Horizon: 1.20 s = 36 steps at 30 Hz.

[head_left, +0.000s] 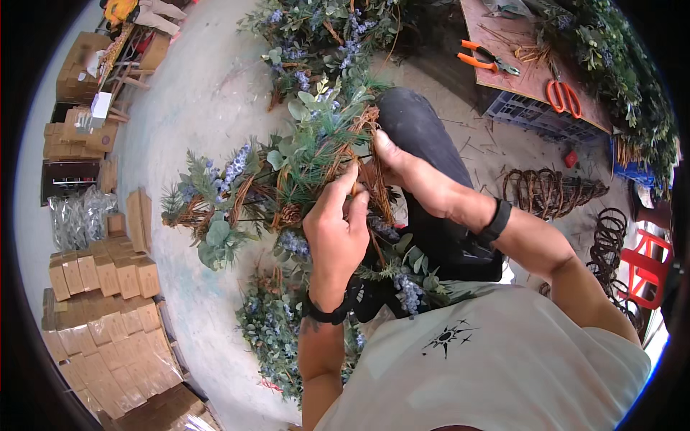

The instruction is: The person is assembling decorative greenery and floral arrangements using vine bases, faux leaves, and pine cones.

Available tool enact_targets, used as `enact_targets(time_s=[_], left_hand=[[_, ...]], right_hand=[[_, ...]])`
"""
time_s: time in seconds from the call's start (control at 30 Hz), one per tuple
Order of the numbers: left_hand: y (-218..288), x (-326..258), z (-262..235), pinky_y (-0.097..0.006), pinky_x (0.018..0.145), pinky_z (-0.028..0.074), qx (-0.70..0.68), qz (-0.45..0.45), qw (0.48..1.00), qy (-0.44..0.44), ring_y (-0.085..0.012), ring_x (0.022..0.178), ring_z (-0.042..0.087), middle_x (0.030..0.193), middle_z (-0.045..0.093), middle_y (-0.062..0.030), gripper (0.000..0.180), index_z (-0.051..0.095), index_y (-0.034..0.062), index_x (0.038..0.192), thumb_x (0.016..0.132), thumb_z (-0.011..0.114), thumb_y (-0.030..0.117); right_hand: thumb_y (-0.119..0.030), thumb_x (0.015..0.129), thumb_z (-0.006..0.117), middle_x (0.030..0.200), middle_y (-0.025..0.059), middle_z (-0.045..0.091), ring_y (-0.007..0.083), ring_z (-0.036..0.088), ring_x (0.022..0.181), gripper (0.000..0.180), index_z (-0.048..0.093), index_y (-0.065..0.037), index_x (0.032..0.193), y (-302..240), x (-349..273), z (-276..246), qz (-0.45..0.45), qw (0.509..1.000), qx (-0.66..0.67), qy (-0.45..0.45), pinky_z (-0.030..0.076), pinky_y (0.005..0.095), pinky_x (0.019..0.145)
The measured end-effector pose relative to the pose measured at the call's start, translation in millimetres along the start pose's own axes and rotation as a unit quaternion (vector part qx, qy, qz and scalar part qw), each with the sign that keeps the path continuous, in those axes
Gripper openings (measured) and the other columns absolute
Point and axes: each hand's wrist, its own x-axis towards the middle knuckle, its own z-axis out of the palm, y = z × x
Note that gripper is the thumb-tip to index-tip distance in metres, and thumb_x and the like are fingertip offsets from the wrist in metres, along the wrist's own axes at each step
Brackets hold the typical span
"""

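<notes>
A wreath (287, 179) of brown twigs, green needles, eucalyptus leaves, blue berries and a pine cone (291, 214) rests against my raised knee (413, 118). At its near side, my left hand (334, 223) has its fingers curled and pinched at the twigs. My right hand (424, 179) grips the twig frame from the right, thumb on top and its other fingers mostly hidden behind. A thin dark strand crosses the twigs between the hands; whether either hand holds it, I cannot make out.
Finished-looking greenery (323, 36) lies ahead, with more (269, 323) below on the floor. At right, a board-topped crate (532, 93) bears orange-handled pliers (489, 59) and red scissors (563, 98). Bare twig coils (553, 192) lie near a red stool (647, 266). Cardboard boxes (108, 345) line the left.
</notes>
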Motion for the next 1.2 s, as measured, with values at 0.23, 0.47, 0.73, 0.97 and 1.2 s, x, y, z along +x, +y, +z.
enact_targets(time_s=[0.23,0.47,0.73,0.97,1.2], left_hand=[[9,2,1,-0.040,0.073,0.060,-0.016,0.000,1.000,-0.013,-0.0348,0.087,0.075,0.111,0.075,-0.0192,0.043,0.067,0.0035,0.134,0.092,0.075,0.003],[2,1,17,-0.040,0.068,0.059,0.009,-0.008,0.997,0.072,-0.0351,0.077,0.075,0.098,0.078,-0.0175,0.033,0.070,0.0054,0.131,0.098,0.071,0.007],[9,-1,28,-0.035,0.057,0.053,-0.021,-0.067,0.991,0.111,-0.0216,0.059,0.072,0.067,0.069,-0.0111,0.023,0.068,-0.0014,0.100,0.108,0.056,0.016],[8,3,28,-0.033,0.055,0.054,-0.046,-0.070,0.988,0.134,-0.0182,0.059,0.070,0.069,0.069,-0.0113,0.015,0.070,-0.0024,0.106,0.105,0.059,0.008],[17,7,13,-0.040,0.059,0.056,0.096,-0.021,0.994,0.043,-0.0266,0.068,0.073,0.082,0.074,-0.0138,0.038,0.061,0.0073,0.138,0.100,0.064,0.007]], right_hand=[[-0.071,0.108,0.028,0.130,0.0056,0.069,0.0212,0.062,0.123,0.075,0.063,-0.010,0.136,-8,-1,-8,0.074,0.992,0.097,-0.035,0.041,0.0468,0.113],[-0.046,0.105,0.061,0.128,0.0125,0.069,0.0355,0.065,0.117,0.045,0.066,-0.009,0.131,-26,-26,-23,-0.290,0.729,-0.600,0.156,0.053,0.0447,0.099],[-0.016,0.083,0.069,0.097,0.0069,0.072,0.0326,0.073,0.087,0.014,0.069,-0.011,0.096,-68,5,4,-0.293,0.539,-0.777,-0.141,0.058,0.0456,0.070],[-0.026,0.087,0.069,0.102,0.0170,0.070,0.0385,0.072,0.088,0.030,0.068,-0.005,0.108,-75,18,3,-0.256,0.595,-0.753,-0.116,0.058,0.0496,0.073],[-0.012,0.088,0.067,0.099,0.0176,0.064,0.0280,0.067,0.090,0.022,0.065,0.003,0.104,-23,39,-10,-0.230,0.921,-0.295,0.113,0.055,0.0418,0.080]])
